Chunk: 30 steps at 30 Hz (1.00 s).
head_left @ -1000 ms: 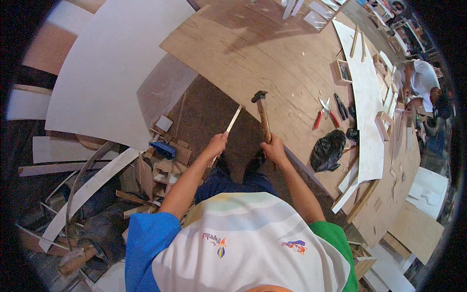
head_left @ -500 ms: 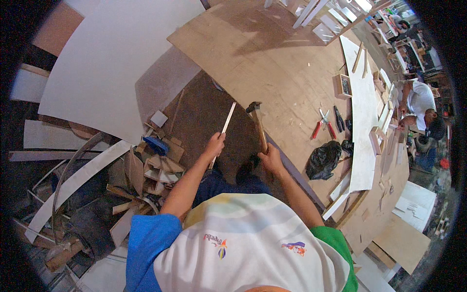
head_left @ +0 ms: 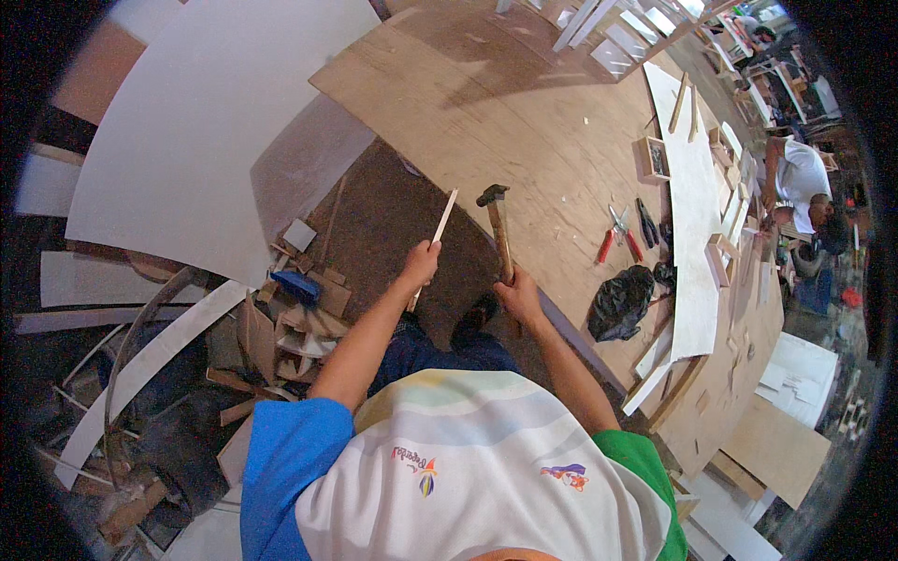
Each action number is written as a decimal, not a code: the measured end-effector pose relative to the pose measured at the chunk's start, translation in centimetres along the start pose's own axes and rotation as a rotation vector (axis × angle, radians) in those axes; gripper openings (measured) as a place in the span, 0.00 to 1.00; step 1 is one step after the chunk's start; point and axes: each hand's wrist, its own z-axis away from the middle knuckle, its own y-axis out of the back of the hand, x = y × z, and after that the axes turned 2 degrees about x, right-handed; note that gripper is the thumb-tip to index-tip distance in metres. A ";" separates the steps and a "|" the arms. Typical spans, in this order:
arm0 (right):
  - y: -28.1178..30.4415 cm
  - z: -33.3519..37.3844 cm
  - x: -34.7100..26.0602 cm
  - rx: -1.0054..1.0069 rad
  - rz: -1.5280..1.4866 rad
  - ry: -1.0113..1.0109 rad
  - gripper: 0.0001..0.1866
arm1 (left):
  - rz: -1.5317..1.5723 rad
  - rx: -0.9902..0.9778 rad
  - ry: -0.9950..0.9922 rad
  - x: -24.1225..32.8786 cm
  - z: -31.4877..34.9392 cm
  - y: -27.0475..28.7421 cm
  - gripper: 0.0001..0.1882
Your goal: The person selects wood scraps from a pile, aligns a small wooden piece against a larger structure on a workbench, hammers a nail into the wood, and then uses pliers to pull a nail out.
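Gripping hammer (head_left: 501,234): right hand (head_left: 520,296), curled round it. Left of hammer: left hand (head_left: 421,266), clasping thin wooden strip (head_left: 446,215). Right of hammer: red-handled tool (head_left: 619,225).

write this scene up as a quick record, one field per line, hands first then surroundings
left hand: gripping a thin wooden strip
right hand: gripping a hammer by its handle, head away from the body
plywood surface: red-handled snips, black-handled pliers, black plastic bag, open wooden box
left side: large pale sheet, wood scraps
far right: co-worker in white top
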 end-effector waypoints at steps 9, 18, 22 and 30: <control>-1.3 -2.6 1.2 0.055 0.081 0.252 0.13 | 0.108 0.058 -0.010 1.0 0.9 -0.5 0.16; -3.5 -6.8 -0.6 -0.094 -0.016 0.184 0.12 | 0.555 0.142 -0.075 5.5 -1.8 7.2 0.10; -5.1 -8.5 -7.6 -0.110 0.029 0.129 0.12 | 0.526 0.166 -0.136 8.1 -5.0 12.8 0.13; -11.5 -16.9 -11.6 -0.143 -0.026 -0.003 0.11 | 0.482 0.214 -0.142 13.9 -17.8 24.9 0.20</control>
